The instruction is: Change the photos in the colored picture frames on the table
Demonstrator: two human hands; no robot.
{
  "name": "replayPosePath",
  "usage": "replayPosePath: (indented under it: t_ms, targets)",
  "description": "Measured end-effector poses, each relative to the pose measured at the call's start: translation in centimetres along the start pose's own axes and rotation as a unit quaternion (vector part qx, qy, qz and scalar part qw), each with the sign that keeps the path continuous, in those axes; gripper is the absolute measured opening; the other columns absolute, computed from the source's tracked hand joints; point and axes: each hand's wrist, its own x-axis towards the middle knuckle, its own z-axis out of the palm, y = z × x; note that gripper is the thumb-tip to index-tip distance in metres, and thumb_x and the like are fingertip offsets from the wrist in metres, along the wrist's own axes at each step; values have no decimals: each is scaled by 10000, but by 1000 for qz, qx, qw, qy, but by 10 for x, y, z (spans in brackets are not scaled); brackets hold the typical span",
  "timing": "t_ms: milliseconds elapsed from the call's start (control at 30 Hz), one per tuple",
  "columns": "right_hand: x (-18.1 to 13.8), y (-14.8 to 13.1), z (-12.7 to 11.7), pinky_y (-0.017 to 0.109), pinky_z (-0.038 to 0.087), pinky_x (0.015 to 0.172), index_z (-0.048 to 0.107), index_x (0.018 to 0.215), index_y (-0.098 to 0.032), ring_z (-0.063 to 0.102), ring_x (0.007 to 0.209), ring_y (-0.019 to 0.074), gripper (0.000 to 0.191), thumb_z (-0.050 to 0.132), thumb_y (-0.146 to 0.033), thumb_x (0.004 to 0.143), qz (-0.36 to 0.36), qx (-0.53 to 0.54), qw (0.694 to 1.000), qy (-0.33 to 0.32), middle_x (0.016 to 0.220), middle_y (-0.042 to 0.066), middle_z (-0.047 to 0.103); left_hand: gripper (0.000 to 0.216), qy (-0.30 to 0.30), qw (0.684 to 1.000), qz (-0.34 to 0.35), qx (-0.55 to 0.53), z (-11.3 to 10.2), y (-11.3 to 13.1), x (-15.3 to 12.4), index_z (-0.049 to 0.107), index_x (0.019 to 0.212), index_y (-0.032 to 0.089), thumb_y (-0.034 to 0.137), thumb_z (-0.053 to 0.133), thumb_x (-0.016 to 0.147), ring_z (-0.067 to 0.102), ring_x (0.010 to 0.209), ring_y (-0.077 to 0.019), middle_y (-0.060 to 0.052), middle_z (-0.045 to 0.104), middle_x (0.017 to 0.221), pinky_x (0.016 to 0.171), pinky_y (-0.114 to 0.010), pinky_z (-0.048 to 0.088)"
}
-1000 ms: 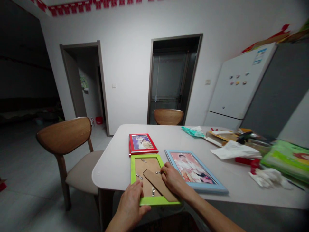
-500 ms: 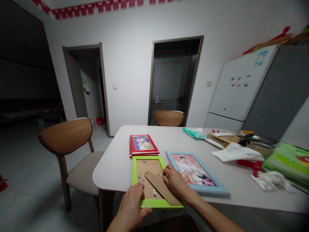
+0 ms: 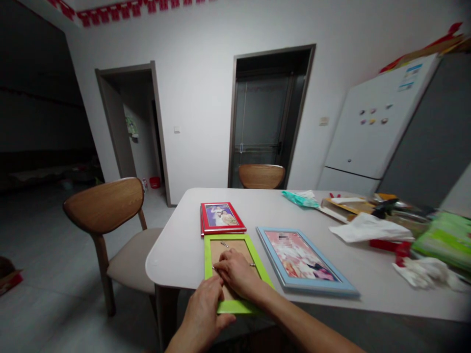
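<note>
The left hand [image 3: 204, 310] clasps the near left corner of the green frame [image 3: 207, 256], which lies face down at the table's [image 3: 176, 250] near edge. The right hand [image 3: 237, 272] rests palm-down on the frame's backing, fingertips at a left clip; whether it grips cannot be told.

Both hands [image 3: 221, 289] press the face-down green frame [image 3: 259, 264] on the table [image 3: 176, 245].
</note>
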Motion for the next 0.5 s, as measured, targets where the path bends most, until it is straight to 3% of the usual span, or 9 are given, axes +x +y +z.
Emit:
replayPosePath:
  t_ms: [233, 367, 500]
  targets:
    - [-3, 3, -6, 244, 301, 687, 623, 709, -191, 457, 781, 140, 243, 402, -235, 799, -33, 30, 999, -15, 780, 41, 573, 520, 8, 1000, -4, -15, 0, 0, -2, 541, 969, 189, 205, 731, 484, 448, 1083, -215, -77, 535, 1138, 933, -336, 349]
    - [6, 19, -2, 225, 316, 672, 621, 837, -178, 489, 765, 137, 221, 417, -232, 774, 87, 71, 993, 34, 809, 54, 598, 411, -2, 1000, -11, -8, 3, -1, -3, 578, 853, 191, 216, 738, 475, 435, 1102, -223, -82, 515, 1169, 933, -332, 351]
    - [25, 42, 8, 208, 274, 518, 622, 698, -162, 471, 579, 107, 213, 453, -284, 742, 204, 75, 975, 39, 664, 31, 602, 620, -5, 1000, -14, 0, 5, -1, -4, 508, 1057, 158, 222, 732, 483, 429, 1109, -226, -110, 529, 1150, 947, -336, 340]
